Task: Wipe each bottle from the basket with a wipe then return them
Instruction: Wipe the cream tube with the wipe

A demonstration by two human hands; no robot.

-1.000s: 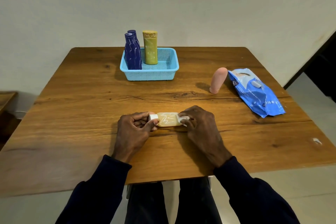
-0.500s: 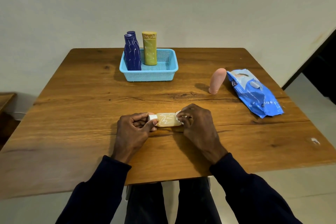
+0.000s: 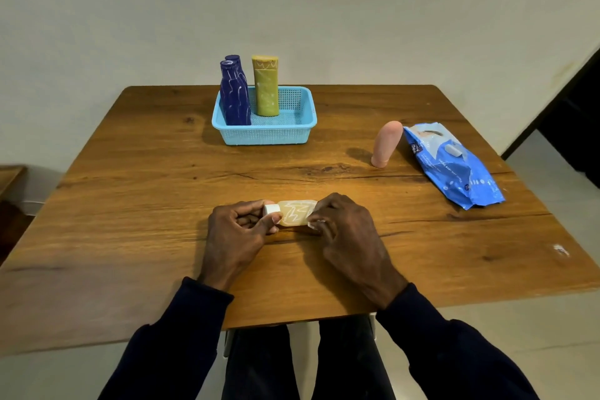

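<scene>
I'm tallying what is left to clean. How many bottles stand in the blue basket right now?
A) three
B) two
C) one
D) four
A: two dark blue bottles and one olive bottle stand in the basket; the pink bottle and the pale yellow bottle are outside it.
</scene>
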